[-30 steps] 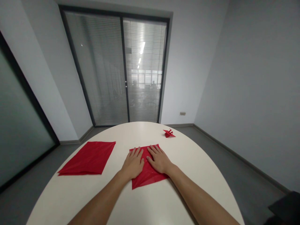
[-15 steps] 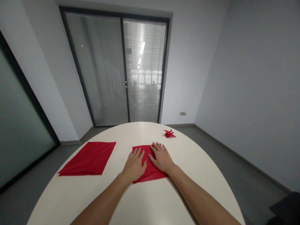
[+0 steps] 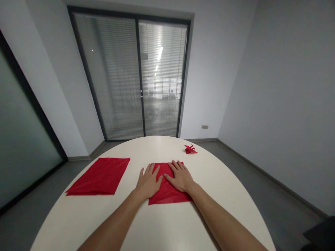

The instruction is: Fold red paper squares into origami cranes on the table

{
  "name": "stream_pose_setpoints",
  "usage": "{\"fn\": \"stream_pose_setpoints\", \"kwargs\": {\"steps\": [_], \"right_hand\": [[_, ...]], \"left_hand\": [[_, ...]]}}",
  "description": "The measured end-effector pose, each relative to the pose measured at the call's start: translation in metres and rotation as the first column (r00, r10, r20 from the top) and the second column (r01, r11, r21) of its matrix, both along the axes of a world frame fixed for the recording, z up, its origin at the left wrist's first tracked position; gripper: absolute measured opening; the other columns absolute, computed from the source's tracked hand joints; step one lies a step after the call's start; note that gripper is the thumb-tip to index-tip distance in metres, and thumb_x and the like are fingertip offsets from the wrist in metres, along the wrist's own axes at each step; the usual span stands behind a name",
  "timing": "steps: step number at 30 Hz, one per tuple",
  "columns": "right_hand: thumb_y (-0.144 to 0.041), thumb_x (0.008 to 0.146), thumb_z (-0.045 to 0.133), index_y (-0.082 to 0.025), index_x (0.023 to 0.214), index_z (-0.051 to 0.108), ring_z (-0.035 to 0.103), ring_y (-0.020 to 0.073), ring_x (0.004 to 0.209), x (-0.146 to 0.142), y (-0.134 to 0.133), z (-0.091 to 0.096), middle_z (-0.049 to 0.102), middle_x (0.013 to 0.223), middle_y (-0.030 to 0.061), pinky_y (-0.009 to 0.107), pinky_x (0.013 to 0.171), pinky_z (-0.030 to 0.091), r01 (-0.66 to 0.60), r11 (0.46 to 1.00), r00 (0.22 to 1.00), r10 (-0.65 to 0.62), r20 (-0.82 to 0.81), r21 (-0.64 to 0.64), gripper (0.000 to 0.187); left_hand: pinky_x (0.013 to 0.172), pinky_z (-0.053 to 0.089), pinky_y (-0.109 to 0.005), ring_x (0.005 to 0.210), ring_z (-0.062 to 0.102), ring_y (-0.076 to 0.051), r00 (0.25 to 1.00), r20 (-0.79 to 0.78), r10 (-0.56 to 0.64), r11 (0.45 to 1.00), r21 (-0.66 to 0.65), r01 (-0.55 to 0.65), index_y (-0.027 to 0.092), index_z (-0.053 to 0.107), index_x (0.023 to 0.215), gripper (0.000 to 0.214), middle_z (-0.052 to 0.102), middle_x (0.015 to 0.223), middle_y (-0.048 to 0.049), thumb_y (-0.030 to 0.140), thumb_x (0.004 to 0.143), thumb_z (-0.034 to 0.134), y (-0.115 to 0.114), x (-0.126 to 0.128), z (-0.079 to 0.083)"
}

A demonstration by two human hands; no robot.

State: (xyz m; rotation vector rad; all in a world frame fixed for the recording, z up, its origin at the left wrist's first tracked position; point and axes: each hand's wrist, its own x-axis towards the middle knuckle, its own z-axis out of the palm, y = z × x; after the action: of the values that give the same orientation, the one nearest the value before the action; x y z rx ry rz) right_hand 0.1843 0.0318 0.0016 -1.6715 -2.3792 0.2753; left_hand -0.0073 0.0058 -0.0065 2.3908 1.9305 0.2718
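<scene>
A red paper sheet [image 3: 167, 193] lies folded on the round white table [image 3: 162, 226] in front of me. My left hand [image 3: 148, 182] rests flat on its left edge, fingers stretched out and apart. My right hand [image 3: 180, 176] lies flat on the sheet's upper right part, fingers spread. Neither hand grips anything. The two hands sit side by side, thumbs nearly touching over the red paper.
A stack of flat red sheets [image 3: 99, 175] lies on the table's left side. A small folded red paper crane [image 3: 190, 149] stands near the far edge. Glass doors with blinds [image 3: 138, 76] are behind the table. A dark object [image 3: 320, 235] shows at the lower right.
The red sheet under my hands has turned from a diamond-like slant to lie squarer to me. Both hands slid with it and stay flat on it.
</scene>
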Motion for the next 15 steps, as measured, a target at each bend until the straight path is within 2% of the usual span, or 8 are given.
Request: {"fn": "stream_pose_setpoints", "kwargs": {"steps": [2, 5, 6, 8, 9, 11, 15], "right_hand": [[-0.073, 0.095, 0.03, -0.017, 0.158, 0.033, 0.013, 0.0354, 0.154, -0.001, 0.0, 0.0, 0.022, 0.166, 0.0125, 0.047, 0.123, 0.011, 0.0, 1.0, 1.0, 0.0, 0.017, -0.006, 0.084], [-0.073, 0.095, 0.028, -0.017, 0.158, 0.031, 0.011, 0.0365, 0.154, -0.004, 0.0, 0.0, 0.02, 0.166, 0.0129, 0.048, 0.123, 0.011, -0.003, 1.0, 0.999, 0.004, 0.04, -0.013, 0.084], [-0.073, 0.095, 0.028, -0.017, 0.158, 0.03, 0.011, 0.037, 0.154, -0.004, 0.0, 0.0, 0.02, 0.166, 0.0131, 0.049, 0.123, 0.011, -0.002, 1.0, 0.999, 0.002, 0.045, -0.015, 0.085], [-0.072, 0.095, 0.028, -0.017, 0.159, 0.03, 0.01, 0.0375, 0.154, -0.005, 0.0, 0.0, 0.019, 0.166, 0.0135, 0.05, 0.122, 0.011, 0.002, 1.0, 0.999, -0.001, 0.05, -0.019, 0.084], [-0.072, 0.095, 0.029, -0.017, 0.159, 0.03, 0.011, 0.0374, 0.154, -0.004, 0.0, 0.0, 0.019, 0.166, 0.0136, 0.05, 0.122, 0.011, 0.002, 1.0, 0.999, -0.001, 0.048, -0.016, 0.084], [-0.068, 0.096, 0.033, -0.017, 0.158, 0.032, 0.013, 0.0362, 0.154, -0.003, 0.0, 0.0, 0.022, 0.165, 0.0134, 0.05, 0.122, 0.012, -0.008, 1.0, 1.0, 0.007, 0.03, 0.005, 0.081], [-0.051, 0.099, 0.04, -0.015, 0.15, 0.047, 0.028, 0.0311, 0.15, 0.002, -0.002, 0.001, 0.034, 0.161, 0.0131, 0.047, 0.122, 0.017, -0.04, 0.995, 0.999, 0.043, -0.022, 0.091, 0.063]], "left_hand": [[0.122, 0.02, -0.056, 0.151, 0.026, -0.031, 0.999, -0.006, 0.042, 0.999, 0.005, -0.042, 0.016, 0.038, 0.154, 0.063, 0.03, 0.163, -0.0147, 0.049, 0.101, 0.031, 0.002, -0.003, 0.001], [0.123, 0.016, -0.057, 0.149, 0.031, -0.035, 0.996, -0.016, 0.086, 0.993, 0.084, -0.084, 0.011, 0.045, 0.149, 0.063, 0.039, 0.158, -0.0189, 0.048, 0.099, 0.036, 0.001, -0.004, 0.004], [0.123, 0.014, -0.056, 0.149, 0.031, -0.035, 0.997, -0.014, 0.079, 0.989, 0.123, -0.077, 0.01, 0.048, 0.147, 0.062, 0.042, 0.156, -0.0196, 0.047, 0.098, 0.038, 0.0, -0.003, 0.005], [0.125, 0.013, -0.052, 0.15, 0.029, -0.031, 1.0, -0.006, -0.019, 0.984, 0.175, 0.02, 0.012, 0.048, 0.147, 0.057, 0.039, 0.158, -0.0159, 0.04, 0.097, 0.041, -0.002, 0.001, 0.006], [0.125, 0.015, -0.049, 0.151, 0.029, -0.029, 0.997, 0.005, -0.074, 0.982, 0.174, 0.072, 0.015, 0.047, 0.148, 0.056, 0.037, 0.16, -0.0134, 0.037, 0.097, 0.041, -0.003, 0.003, 0.005], [0.124, 0.021, -0.046, 0.15, 0.03, -0.026, 0.993, 0.036, -0.109, 0.988, 0.11, 0.104, 0.015, 0.045, 0.15, 0.057, 0.036, 0.161, -0.0125, 0.037, 0.097, 0.04, -0.004, 0.008, 0.004], [0.124, 0.022, -0.049, 0.151, 0.029, -0.026, 0.995, 0.037, -0.096, 0.995, 0.015, 0.096, 0.015, 0.039, 0.153, 0.059, 0.033, 0.162, -0.0123, 0.037, 0.098, 0.036, -0.003, 0.014, 0.0]]}}
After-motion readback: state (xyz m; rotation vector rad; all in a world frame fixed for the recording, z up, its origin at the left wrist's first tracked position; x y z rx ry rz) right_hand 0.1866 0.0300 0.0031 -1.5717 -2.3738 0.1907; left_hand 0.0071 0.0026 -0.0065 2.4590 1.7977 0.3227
